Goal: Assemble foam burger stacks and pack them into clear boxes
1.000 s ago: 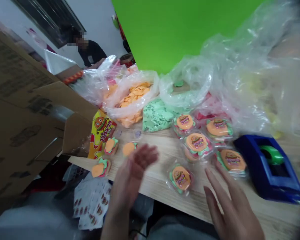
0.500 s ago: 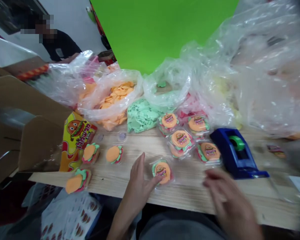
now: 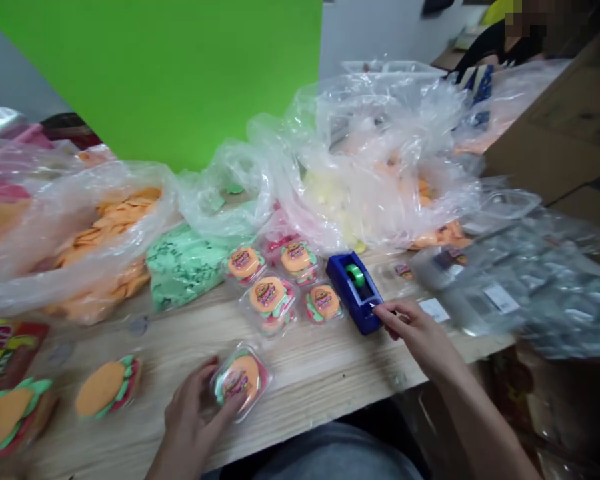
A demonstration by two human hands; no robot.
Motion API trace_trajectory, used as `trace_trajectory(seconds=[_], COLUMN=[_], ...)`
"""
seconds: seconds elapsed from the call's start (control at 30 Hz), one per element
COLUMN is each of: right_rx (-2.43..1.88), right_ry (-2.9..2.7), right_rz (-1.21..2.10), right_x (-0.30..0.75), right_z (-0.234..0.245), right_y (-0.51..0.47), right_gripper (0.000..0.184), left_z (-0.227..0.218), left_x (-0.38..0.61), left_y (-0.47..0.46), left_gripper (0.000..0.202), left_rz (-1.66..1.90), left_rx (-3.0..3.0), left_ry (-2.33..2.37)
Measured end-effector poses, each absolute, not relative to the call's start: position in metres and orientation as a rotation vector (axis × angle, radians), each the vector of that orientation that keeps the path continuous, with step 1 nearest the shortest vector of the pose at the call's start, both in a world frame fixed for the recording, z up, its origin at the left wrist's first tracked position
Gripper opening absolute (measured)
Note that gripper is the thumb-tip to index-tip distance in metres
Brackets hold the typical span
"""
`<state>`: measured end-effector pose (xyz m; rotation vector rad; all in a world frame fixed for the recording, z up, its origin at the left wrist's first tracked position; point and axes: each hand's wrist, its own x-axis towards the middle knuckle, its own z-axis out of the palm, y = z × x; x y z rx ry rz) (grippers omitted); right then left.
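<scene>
"Where are the hands?"

"The left hand (image 3: 190, 427), at about 7 o'clock, is curled around a clear pack of burger-shaped gummy candy (image 3: 241, 381). The right hand (image 3: 420, 333), at about 4 o'clock, has its fingertips (image 3: 380, 309) against the near end of a blue tape dispenser (image 3: 363, 303). I can't tell if they grip it."

"Which way do those two lie?"

"The pack's longer axis runs from 1 to 7 o'clock, and the dispenser's from 11 to 5 o'clock."

"What differs from half a second ago?"

"Then the right hand was apart from the dispenser, and only the left thumb met the pack."

"And around them, left to right?"

"On the wooden surface (image 3: 310, 400) are a loose gummy burger (image 3: 107, 388), a bag of orange pieces (image 3: 105, 247), a bag of green pieces (image 3: 185, 263), four more packs (image 3: 297, 260) and grey plastic packets (image 3: 530, 287)."
</scene>
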<state>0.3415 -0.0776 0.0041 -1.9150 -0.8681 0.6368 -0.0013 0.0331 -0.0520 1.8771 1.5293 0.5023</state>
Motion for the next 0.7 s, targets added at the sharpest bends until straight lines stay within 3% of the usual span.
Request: trace_trajectory(seconds=[0.17,0.37,0.57,0.7], right_rx=[-1.808,-1.85,-1.66,-1.444], right_ry=[-0.723,-0.556,-0.726,-0.992], right_rz=[0.681,0.619,1.034,1.123], right_x=[0.327,0.321,0.289,0.253], right_z=[-0.017,-0.048,0.004,0.037], right_y=[-0.11,-0.11,-0.131,-0.124], right_gripper=[0.034,0.037,0.029,0.023], left_z=[-0.044,-0.037,0.008,0.034], left_x=[0.008,0.018,0.043,0.079], left_y=[0.032,0.027,0.011,0.0], left_gripper=[0.06,0.066,0.053,0.053], left_rz=[0.484,0.73,0.713,0.82], left_rx=[1.717,1.391,0.872,0.763], left_ry=[1.603,1.687,1.637,1.379])
